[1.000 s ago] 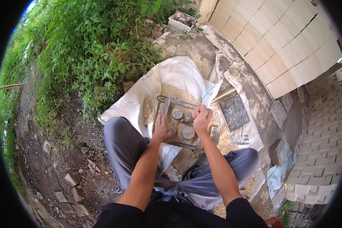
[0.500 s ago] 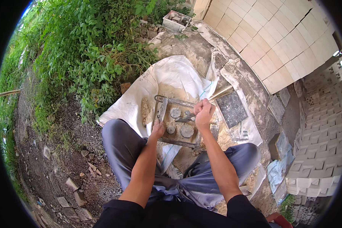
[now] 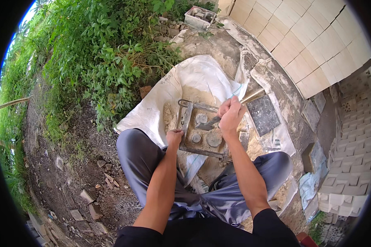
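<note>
Okay, your right hand (image 3: 231, 114) grips the tool (image 3: 210, 123), long axis toward 8 o'clock, over the frame (image 3: 187, 123); left hand (image 3: 175, 137) curls at its 9 o'clock edge, hold unclear.

- My top: black shirt (image 3: 218, 234), short-sleeved, plain dark cloth where it shows.
- Left sleeve (image 3: 138, 236): black, loose cut, wide hem, ends partway down the upper arm.
- Right sleeve (image 3: 272, 226): same black, same short cut.
- My trousers (image 3: 138, 164): slate grey leaning blue, smooth cloth with a satiny sheen. Pale highlights over both rounded knees; many soft creases bunched across the lap; fabric reads loose.
- Left forearm (image 3: 158, 193) and right forearm (image 3: 250, 177): uncovered down to the wrist.
- My left hand (image 3: 174, 138) and right hand (image 3: 231, 117): both bare.
</note>
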`<action>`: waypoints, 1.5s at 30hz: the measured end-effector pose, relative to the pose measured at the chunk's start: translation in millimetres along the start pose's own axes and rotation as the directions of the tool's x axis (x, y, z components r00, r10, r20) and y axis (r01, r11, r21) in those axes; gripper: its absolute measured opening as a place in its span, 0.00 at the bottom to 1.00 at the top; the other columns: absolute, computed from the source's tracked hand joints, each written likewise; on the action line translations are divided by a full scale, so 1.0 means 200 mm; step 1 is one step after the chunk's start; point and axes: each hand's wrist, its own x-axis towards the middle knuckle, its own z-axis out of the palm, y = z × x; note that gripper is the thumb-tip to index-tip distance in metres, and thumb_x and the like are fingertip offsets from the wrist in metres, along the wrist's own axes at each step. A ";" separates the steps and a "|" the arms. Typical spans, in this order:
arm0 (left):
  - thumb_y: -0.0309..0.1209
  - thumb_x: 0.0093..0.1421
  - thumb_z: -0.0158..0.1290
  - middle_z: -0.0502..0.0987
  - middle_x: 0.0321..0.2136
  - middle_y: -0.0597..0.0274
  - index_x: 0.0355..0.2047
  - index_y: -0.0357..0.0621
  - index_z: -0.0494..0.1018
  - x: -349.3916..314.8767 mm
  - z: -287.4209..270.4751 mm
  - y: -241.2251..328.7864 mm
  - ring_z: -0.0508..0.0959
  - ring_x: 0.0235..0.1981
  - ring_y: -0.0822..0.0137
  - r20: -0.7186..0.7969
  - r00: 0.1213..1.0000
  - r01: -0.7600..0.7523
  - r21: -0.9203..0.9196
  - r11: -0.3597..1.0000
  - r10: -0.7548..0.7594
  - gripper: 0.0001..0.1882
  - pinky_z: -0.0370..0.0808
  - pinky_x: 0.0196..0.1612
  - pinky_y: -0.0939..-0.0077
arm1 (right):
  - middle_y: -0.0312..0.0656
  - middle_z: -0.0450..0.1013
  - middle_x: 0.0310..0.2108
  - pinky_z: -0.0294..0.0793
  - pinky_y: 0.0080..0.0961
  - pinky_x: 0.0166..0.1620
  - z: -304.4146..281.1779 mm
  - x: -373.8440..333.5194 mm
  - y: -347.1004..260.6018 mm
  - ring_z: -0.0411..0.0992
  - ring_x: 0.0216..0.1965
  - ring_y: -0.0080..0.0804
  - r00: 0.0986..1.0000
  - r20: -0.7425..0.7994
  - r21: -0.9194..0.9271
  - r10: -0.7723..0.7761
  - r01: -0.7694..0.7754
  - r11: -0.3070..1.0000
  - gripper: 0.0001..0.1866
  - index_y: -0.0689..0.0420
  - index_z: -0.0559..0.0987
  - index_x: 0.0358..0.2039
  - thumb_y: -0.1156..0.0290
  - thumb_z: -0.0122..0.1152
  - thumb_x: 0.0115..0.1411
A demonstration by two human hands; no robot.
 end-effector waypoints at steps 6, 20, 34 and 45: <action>0.29 0.50 0.62 0.77 0.20 0.65 0.30 0.41 0.80 0.05 0.03 -0.05 0.72 0.18 0.74 0.097 0.994 0.063 -0.057 0.996 -0.057 0.08 0.68 0.19 0.77 | 0.32 0.54 0.07 0.50 0.22 0.15 -0.02 -0.05 0.29 0.50 0.10 0.19 0.979 0.056 -0.178 -0.196 0.203 0.963 0.26 0.55 0.57 0.08 0.63 0.40 0.63; 0.32 0.47 0.63 0.79 0.21 0.62 0.30 0.46 0.81 0.06 0.00 0.00 0.74 0.18 0.71 0.133 0.988 0.076 -0.014 0.997 -0.073 0.09 0.71 0.23 0.75 | 0.30 0.49 0.07 0.44 0.22 0.15 0.02 -0.13 0.26 0.46 0.10 0.18 0.963 0.153 -0.249 -0.221 0.254 0.935 0.25 0.52 0.53 0.08 0.63 0.35 0.64; 0.30 0.47 0.63 0.78 0.20 0.62 0.31 0.43 0.81 0.05 -0.03 0.01 0.73 0.17 0.71 0.115 0.991 0.070 0.002 0.998 -0.070 0.09 0.71 0.22 0.75 | 0.32 0.53 0.07 0.48 0.21 0.15 0.01 -0.10 0.22 0.49 0.10 0.19 0.990 0.102 -0.177 -0.102 0.119 0.977 0.24 0.55 0.57 0.09 0.65 0.39 0.62; 0.28 0.49 0.62 0.77 0.20 0.64 0.31 0.42 0.80 0.04 -0.02 -0.03 0.73 0.18 0.72 0.171 0.980 0.108 -0.058 0.992 -0.097 0.08 0.72 0.21 0.77 | 0.30 0.51 0.07 0.47 0.22 0.14 -0.04 -0.06 0.24 0.47 0.09 0.18 0.993 0.037 -0.168 -0.112 0.117 0.979 0.25 0.53 0.57 0.07 0.62 0.40 0.62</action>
